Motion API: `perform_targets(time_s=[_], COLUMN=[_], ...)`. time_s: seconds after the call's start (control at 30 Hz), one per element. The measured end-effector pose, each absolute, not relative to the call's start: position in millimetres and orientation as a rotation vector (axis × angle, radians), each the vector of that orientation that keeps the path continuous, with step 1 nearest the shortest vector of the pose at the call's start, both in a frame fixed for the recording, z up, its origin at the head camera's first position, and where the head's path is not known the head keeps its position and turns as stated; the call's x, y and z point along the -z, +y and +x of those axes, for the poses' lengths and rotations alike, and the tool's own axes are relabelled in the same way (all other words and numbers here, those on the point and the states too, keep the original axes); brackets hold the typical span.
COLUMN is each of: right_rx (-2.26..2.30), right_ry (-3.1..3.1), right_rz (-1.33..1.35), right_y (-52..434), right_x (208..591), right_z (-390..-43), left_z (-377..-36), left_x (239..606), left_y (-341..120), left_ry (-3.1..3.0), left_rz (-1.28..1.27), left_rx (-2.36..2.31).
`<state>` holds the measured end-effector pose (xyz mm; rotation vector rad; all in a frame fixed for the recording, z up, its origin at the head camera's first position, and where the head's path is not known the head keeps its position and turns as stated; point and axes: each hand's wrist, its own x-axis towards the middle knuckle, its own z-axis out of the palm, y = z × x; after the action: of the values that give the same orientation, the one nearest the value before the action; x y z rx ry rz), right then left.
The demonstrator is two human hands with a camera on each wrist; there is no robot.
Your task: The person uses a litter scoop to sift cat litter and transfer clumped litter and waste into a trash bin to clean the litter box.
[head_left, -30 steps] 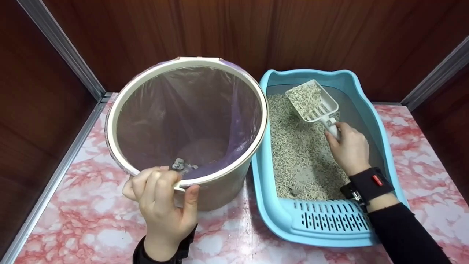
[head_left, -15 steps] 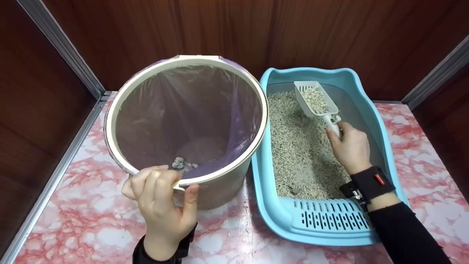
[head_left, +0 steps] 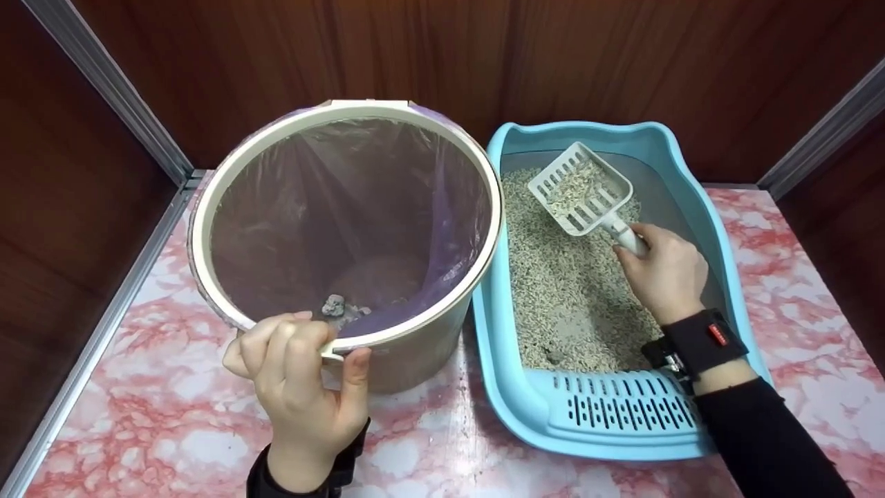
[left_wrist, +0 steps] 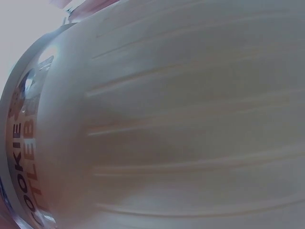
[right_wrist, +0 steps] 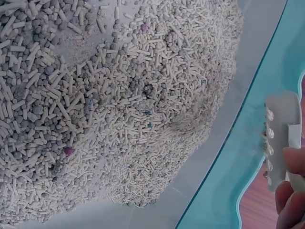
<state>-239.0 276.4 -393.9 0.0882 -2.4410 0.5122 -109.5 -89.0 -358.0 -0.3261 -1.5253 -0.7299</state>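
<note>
My left hand [head_left: 304,377] grips the near rim of a cream waste bin [head_left: 387,335] lined with a purple bag; a grey clump [head_left: 334,305] lies at its bottom. The left wrist view is filled by the bin's ribbed wall [left_wrist: 190,124]. My right hand [head_left: 660,273] holds the handle of a white slotted scoop [head_left: 579,188], lifted over the pellet litter [head_left: 567,277] in a blue litter tray [head_left: 719,228]. A little litter lies in the scoop. In the right wrist view the litter [right_wrist: 109,105] fills the frame, with the scoop's handle [right_wrist: 281,138] at the right edge.
Bin and tray stand side by side on a pink marbled surface [head_left: 145,415]. Dark wood panels [head_left: 442,55] with metal corner strips [head_left: 104,83] close in the back and both sides. The tray's perforated step [head_left: 622,411] faces me.
The scoop has swung left and tilted flatter, and most of the litter it carried a second ago has sifted out. My left hand has kept its grip on the bin rim.
</note>
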Motion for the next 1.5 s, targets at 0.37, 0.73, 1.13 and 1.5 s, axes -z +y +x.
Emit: perform_targets(time_s=[0.37,0.73,1.13,1.5], right_rx=[-0.547,-0.595,-0.589,-0.540], right_ry=[-2.449,-2.613,-2.625,-2.490], right_rz=[0.061,-0.020,-0.037,0.013], right_y=[276,280,281,281], right_x=[392,385,383,386], right_z=[-238,-238,-238,-238], left_z=[-109,-109,-110,-111], left_x=[357,357,359,358], left_y=[-88,-89,-89,-89], left_ry=[-1.522,-1.532,-1.545,-1.525], left_rz=[-0.316,-0.320,-0.319,-0.318], left_rx=[0.736,0.740,0.748,0.743])
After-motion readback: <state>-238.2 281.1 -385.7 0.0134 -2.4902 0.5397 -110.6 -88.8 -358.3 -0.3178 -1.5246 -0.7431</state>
